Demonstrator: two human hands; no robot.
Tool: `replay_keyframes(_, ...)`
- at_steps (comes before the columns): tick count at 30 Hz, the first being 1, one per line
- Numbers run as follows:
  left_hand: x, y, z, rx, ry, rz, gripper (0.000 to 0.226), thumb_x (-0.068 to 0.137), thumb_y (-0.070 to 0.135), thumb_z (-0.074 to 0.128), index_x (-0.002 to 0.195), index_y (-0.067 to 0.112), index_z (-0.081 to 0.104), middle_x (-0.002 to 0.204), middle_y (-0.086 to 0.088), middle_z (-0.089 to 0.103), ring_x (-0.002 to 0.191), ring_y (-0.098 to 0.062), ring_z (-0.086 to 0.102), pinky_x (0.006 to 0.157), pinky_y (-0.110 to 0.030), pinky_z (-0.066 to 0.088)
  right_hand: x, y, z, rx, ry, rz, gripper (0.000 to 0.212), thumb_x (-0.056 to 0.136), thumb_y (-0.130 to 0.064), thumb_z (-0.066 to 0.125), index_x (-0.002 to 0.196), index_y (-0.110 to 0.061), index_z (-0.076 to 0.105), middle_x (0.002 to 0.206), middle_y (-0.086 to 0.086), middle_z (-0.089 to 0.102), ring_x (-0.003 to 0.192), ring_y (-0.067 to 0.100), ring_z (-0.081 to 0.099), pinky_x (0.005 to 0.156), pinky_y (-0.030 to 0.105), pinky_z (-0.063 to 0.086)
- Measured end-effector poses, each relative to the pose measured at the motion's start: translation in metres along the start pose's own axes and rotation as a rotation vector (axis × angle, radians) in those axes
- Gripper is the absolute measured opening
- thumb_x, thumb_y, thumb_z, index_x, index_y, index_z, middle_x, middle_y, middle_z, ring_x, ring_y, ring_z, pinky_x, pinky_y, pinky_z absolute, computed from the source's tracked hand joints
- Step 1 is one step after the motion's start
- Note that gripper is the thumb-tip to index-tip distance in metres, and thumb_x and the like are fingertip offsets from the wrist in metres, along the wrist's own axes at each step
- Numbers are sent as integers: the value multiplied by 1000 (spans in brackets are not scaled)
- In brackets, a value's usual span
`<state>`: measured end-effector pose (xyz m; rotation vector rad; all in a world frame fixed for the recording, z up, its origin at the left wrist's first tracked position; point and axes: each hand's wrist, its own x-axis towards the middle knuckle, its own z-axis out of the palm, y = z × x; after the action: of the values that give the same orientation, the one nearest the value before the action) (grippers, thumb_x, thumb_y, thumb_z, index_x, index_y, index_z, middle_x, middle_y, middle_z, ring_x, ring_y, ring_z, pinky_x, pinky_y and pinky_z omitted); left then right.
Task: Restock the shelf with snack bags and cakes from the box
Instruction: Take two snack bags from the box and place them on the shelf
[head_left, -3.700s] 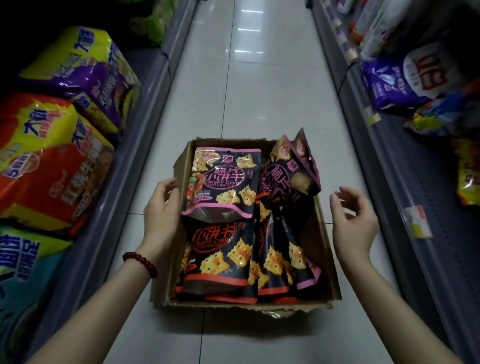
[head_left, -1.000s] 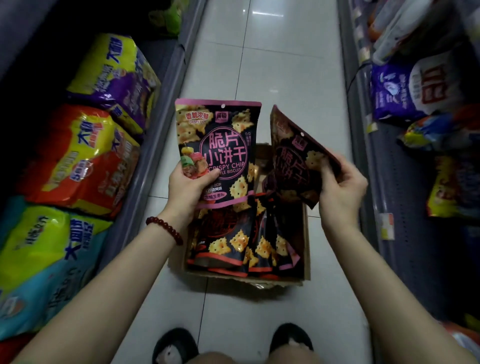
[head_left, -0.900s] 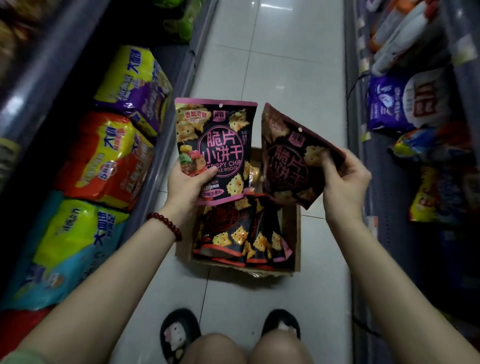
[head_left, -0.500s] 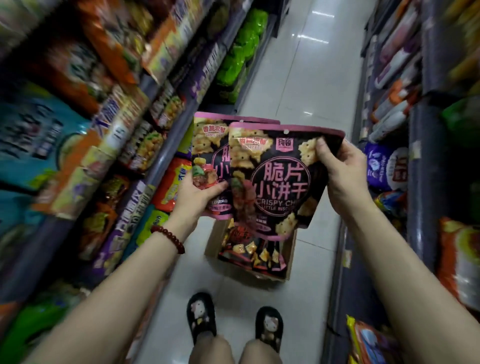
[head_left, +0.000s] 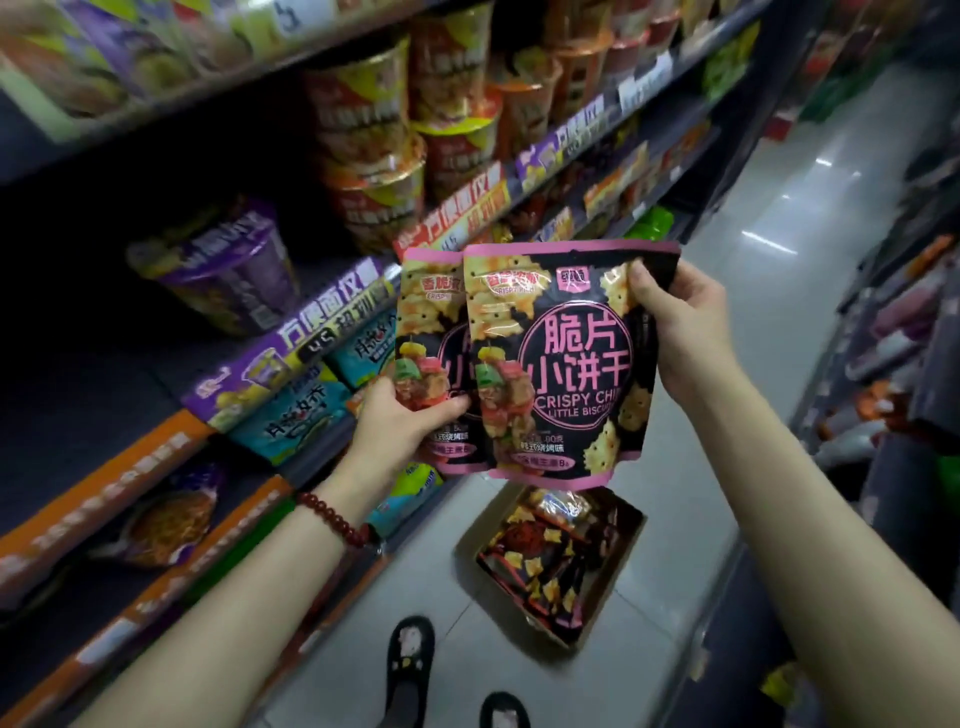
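Two black-and-pink crispy biscuit bags are held up side by side in front of the left shelf. My left hand (head_left: 402, 421) grips the rear bag (head_left: 428, 322) at its lower left corner. My right hand (head_left: 680, 322) pinches the front bag (head_left: 561, 364) at its upper right edge; this bag overlaps the rear one. Below them on the floor stands the cardboard box (head_left: 470, 540) with several more of the same bags (head_left: 550, 561) inside.
The left shelving (head_left: 332, 332) carries cup noodles (head_left: 379, 171) above and teal packets (head_left: 296, 415) below, with purple and orange price strips. Another shelf unit (head_left: 893, 364) lines the right side. The tiled aisle floor (head_left: 779, 249) runs ahead; my feet (head_left: 410, 660) stand near the box.
I have stood up from the box, lifting both bags to shelf height. The right bag has swung upright and now overlaps the left one. The view has turned toward the left shelves.
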<state>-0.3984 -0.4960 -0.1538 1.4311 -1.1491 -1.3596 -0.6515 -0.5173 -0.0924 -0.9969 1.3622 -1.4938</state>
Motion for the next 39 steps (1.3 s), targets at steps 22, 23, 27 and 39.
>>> replay_keyframes(22,-202,78,-216,-135,641,315,34,73,7,77,105,11,64,103,-11,71,95,-24,69,81,-37,55,-111,-141,250,161,-609,-189,10,93,-17,60,93,-11,68,95,11,73,89,27,71,82,43,57)
replay_keyframes(23,-212,80,-226,-140,663,332,35,74,6,76,106,11,64,102,-8,72,94,-21,70,80,-34,55,-119,-145,262,167,-635,-199,10,93,-16,60,92,-10,68,93,10,73,87,26,71,81,41,57)
replay_keyframes(27,-246,84,-260,-128,760,369,25,75,5,75,94,16,63,87,3,70,82,-11,69,68,-20,53,-152,-158,304,189,-723,-233,11,93,-15,60,94,-6,67,91,8,74,85,23,71,79,37,58)
replay_keyframes(39,-311,118,-336,-65,921,510,20,77,7,74,84,18,58,69,13,67,67,2,65,62,-14,50,-215,-210,393,228,-836,-305,12,92,-19,60,90,-9,68,93,11,74,91,29,71,85,48,57)
